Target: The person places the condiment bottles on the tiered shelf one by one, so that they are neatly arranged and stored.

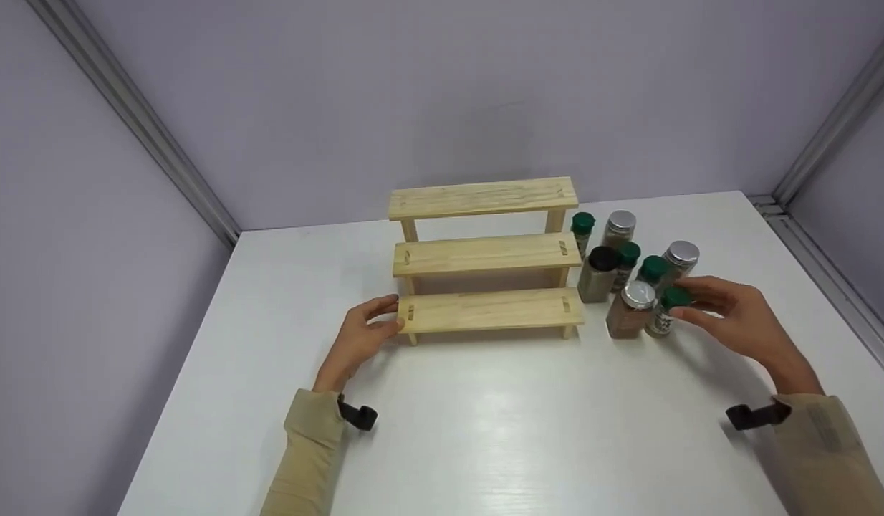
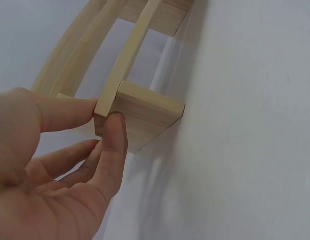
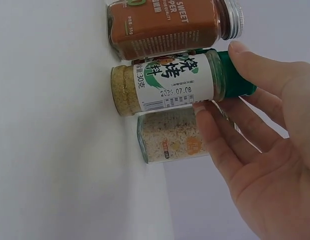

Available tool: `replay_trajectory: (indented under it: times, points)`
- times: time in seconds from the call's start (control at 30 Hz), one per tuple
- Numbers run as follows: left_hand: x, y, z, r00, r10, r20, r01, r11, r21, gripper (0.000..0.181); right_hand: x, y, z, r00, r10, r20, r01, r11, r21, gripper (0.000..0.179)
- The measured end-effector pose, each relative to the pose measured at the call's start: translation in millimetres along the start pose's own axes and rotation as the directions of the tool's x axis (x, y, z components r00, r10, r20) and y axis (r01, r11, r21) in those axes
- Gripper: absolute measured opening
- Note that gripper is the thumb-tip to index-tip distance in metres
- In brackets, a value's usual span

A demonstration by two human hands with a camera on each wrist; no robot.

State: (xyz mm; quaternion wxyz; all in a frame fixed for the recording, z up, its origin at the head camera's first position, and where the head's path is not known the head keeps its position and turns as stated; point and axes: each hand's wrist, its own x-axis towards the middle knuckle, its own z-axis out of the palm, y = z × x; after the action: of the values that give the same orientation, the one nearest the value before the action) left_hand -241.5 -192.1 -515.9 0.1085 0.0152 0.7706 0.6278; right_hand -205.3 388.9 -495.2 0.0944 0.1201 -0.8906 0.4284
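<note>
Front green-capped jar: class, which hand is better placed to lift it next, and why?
Probably the right hand: its thumb and fingers curve around that jar at the cap, while the left hand pinches the bottom shelf, farther left.

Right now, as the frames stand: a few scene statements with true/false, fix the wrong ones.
1. The left hand pinches the left end of the bottom shelf. True.
2. The right hand touches the green-capped barbecue seasoning jar. True.
3. The sweet pepper jar has a green cap. False: its cap is silver.
4. The wooden rack has three shelves. True.
5. The black-capped jar is on the top shelf. False: it stands on the white table.
</note>
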Motion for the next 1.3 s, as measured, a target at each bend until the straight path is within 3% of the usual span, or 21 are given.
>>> replay_trajectory:
  times: [0.4, 0.47, 0.67, 0.8, 1.0, 1.13, 1.3]
  points:
    - [5.6, -9.5, 0.4, 0.999, -0.045, 0.030, 0.051, 0.969, -0.241, 0.056, 0.6, -4, 1, 0.997, -0.050, -0.056, 0.049, 0.999, -0.021, 0.043]
    - [6.5, -11.9, 0.3, 0.998, -0.051, 0.048, 0.063, 0.951, -0.303, 0.057, 0.5, -6, 0, 0.995, -0.073, -0.075, 0.072, 0.997, -0.013, 0.045]
    - [9.8, -21.6, -1.0, 0.989, -0.082, 0.121, 0.131, 0.863, -0.487, 0.062, 0.3, -13, -1, 0.987, -0.117, -0.110, 0.115, 0.993, -0.019, 0.045]
    - [10.9, -26.5, -3.6, 0.988, -0.067, 0.140, 0.132, 0.839, -0.528, 0.063, 2.6, -21, -2, 0.977, -0.163, -0.136, 0.160, 0.987, -0.033, 0.047]
    - [9.2, -27.6, -5.4, 0.987, -0.092, 0.135, 0.152, 0.822, -0.549, 0.061, -0.7, -43, -12, 0.967, -0.170, -0.190, 0.173, 0.985, 0.002, 0.047]
    - [9.2, -25.6, -5.3, 0.983, -0.107, 0.148, 0.170, 0.834, -0.526, 0.060, -3.9, -59, -23, 0.963, -0.121, -0.239, 0.135, 0.990, 0.042, 0.048]
    - [9.7, -26.0, -3.8, 0.981, -0.101, 0.165, 0.171, 0.848, -0.501, 0.060, -3.9, -73, -29, 0.963, -0.111, -0.247, 0.123, 0.992, 0.035, 0.048]
